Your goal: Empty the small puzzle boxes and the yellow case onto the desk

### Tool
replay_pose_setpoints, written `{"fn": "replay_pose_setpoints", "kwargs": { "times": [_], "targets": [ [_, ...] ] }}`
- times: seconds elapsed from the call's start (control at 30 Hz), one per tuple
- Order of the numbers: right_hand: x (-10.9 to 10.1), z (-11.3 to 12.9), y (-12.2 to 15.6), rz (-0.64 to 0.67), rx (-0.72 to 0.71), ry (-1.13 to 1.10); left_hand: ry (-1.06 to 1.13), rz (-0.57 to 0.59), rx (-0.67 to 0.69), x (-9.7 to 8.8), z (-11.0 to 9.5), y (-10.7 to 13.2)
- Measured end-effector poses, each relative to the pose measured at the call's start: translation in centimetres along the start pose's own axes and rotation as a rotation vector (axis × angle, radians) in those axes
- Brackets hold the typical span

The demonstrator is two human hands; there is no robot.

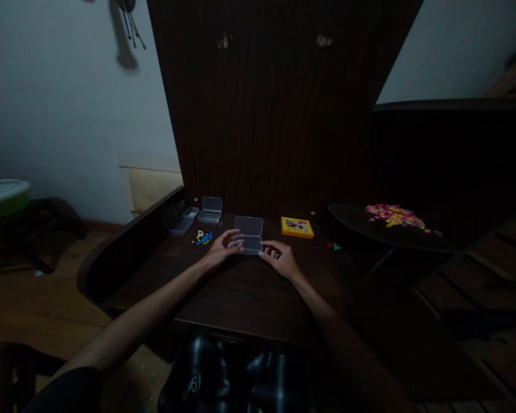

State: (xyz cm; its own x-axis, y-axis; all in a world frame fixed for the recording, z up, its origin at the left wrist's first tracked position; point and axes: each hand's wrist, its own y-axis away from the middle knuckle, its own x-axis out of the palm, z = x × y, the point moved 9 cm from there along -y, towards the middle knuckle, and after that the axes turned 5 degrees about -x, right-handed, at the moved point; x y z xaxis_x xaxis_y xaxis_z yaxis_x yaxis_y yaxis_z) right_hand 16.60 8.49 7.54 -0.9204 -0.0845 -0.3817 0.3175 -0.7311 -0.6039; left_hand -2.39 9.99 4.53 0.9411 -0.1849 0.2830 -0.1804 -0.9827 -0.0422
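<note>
A clear plastic case [248, 232] lies open on the dark wooden desk [241, 292], its lid standing up at the back. My left hand [223, 245] rests at the case's left side, with its fingers curled onto the tray edge. My right hand [279, 257] sits at the case's right front corner, its fingertips touching the tray. Both hands grip the case from either side. Just left of my left hand lies a small heap of blue and pale beads [203, 236].
Two more open clear cases [210, 210] [183, 221] stand at the back left. A yellow box [297, 227] lies to the right. A dark round tray [387, 232] holds pink and yellow beads [393, 215]. A tall dark panel [275, 103] rises behind the desk.
</note>
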Motion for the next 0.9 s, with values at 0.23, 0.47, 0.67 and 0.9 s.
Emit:
{"fn": "replay_pose_setpoints", "kwargs": {
  "times": [0.23, 0.47, 0.67, 0.9],
  "targets": [
    [0.9, 2.6, 0.1, 0.096, -0.204, 0.207, -0.199, 0.049, 0.063, 0.6, -0.8, 0.6],
    [0.8, 2.6, 0.1, 0.072, -0.207, 0.251, -1.089, -0.141, 0.605, 2.8, -5.8, 4.0],
    [0.9, 2.9, 0.2, 0.062, -0.233, 0.248, -1.565, 0.186, 0.893, 8.2, -4.1, 6.2],
    [1.0, 2.5, 0.3, 0.088, -0.215, 0.301, -1.664, 0.245, 0.722, 8.0, -2.7, 4.1]
  ]
}}
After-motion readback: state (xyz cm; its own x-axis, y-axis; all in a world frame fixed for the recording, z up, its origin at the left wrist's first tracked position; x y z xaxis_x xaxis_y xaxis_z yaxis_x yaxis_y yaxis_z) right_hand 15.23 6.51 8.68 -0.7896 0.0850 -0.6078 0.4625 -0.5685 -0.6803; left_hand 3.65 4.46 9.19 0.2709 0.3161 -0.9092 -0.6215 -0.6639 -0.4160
